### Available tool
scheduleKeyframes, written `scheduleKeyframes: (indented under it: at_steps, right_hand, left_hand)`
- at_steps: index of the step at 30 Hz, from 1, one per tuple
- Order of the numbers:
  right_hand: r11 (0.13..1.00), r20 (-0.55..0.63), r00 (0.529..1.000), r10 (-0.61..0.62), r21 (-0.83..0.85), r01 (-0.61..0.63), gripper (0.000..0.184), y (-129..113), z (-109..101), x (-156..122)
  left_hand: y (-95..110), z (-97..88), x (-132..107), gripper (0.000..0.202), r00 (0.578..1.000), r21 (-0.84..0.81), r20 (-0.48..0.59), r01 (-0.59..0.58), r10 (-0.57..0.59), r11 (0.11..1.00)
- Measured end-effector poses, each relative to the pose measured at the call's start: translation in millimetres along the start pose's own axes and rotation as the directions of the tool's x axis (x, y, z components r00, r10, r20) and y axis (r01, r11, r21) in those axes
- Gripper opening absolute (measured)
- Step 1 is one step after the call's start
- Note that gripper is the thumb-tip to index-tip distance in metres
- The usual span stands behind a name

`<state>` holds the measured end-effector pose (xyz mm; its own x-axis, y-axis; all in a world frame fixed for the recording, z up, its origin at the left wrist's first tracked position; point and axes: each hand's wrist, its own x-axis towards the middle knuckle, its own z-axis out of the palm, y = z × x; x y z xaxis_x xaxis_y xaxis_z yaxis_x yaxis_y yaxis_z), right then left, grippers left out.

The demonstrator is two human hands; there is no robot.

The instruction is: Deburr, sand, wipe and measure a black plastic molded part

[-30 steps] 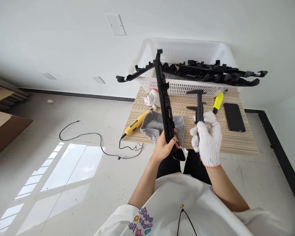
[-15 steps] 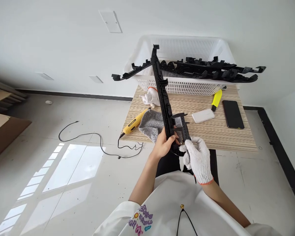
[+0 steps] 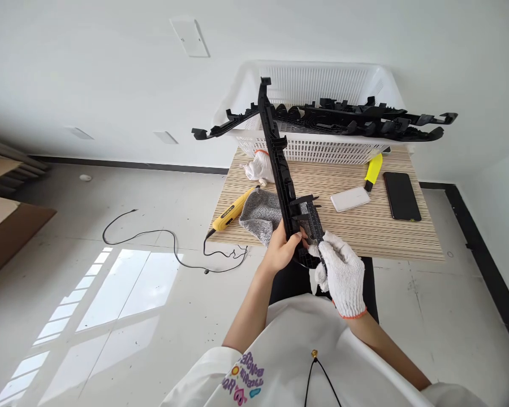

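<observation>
My bare left hand [image 3: 283, 247] is wrapped round the near part of a long black plastic trim piece [image 3: 277, 148], which slants up and away over the table. In my right hand [image 3: 343, 272], which wears a white knitted glove with an orange cuff edge, is a black caliper [image 3: 314, 221]. The caliper's jaws point left and lie at the right edge of the trim piece, close above my left fingers. Whether both jaws touch the plastic cannot be made out. The caliper's lower end is hidden behind the glove.
A white plastic basket [image 3: 322, 148] at the back carries several black trim pieces [image 3: 348, 120]. On the striped table [image 3: 390, 240] lie a yellow corded tool [image 3: 233, 210], grey cloth [image 3: 261, 212], white glove [image 3: 259, 168], white block [image 3: 350, 199], yellow-handled item [image 3: 374, 168] and phone [image 3: 402, 196].
The caliper has shifted slightly left, its jaws now overlapping the trim piece's edge more. The trim piece's far end has moved slightly left. Both hands keep their hold.
</observation>
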<state>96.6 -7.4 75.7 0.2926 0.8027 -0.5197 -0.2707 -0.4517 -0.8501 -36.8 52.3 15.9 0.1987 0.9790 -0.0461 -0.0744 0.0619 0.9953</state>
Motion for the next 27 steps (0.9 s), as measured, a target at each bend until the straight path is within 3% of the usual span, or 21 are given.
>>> scheduleKeyframes:
  at_steps: [5,9,14,17,19,23,25,27]
  right_hand:
    - [0.999,-0.019,0.999,-0.03,-0.022,0.029,0.049,0.5,0.5,-1.8]
    - [0.996,0.0,0.999,-0.046,-0.076,0.045,0.061,0.2,-1.7,-3.4]
    - [0.979,-0.064,0.978,-0.199,-0.067,0.195,0.064,-12.1,-11.8,16.3]
    - [0.938,0.071,0.967,-0.246,-0.235,0.256,0.057,-27.7,-15.6,44.1]
    - [0.829,0.182,0.92,-0.347,-0.399,0.392,0.047,-39.2,-16.0,61.4]
    - [0.481,0.289,0.73,-0.62,-0.595,0.644,0.035,-53.0,-13.9,71.2]
    - [0.457,0.291,0.691,-0.661,-0.574,0.679,0.038,-49.8,-11.8,63.8]
    - [0.545,0.338,0.731,-0.593,-0.499,0.673,0.046,-40.5,-8.2,54.2]
  left_hand:
    - [0.3,-0.1,-0.1,0.01,1.0,-0.004,-0.001,0.001,-0.001,1.0]
    - [1.0,0.2,-0.3,0.011,1.0,-0.019,0.004,-0.016,0.016,1.0]
    - [0.9,1.8,0.9,0.028,0.999,-0.112,0.034,0.005,-0.001,0.994]
    - [0.8,1.7,1.2,0.027,1.0,-0.11,0.017,-0.002,0.004,0.994]
    - [1.4,0.9,0.0,0.029,1.0,-0.074,-0.003,-0.011,0.011,0.997]
    - [3.4,2.1,-5.1,0.033,1.0,0.034,0.003,-0.019,0.019,0.999]
    - [3.4,5.3,-6.6,0.036,0.999,0.113,-0.003,-0.049,0.049,0.992]
    - [4.1,9.2,-7.0,0.039,0.992,0.25,-0.004,-0.119,0.124,0.961]
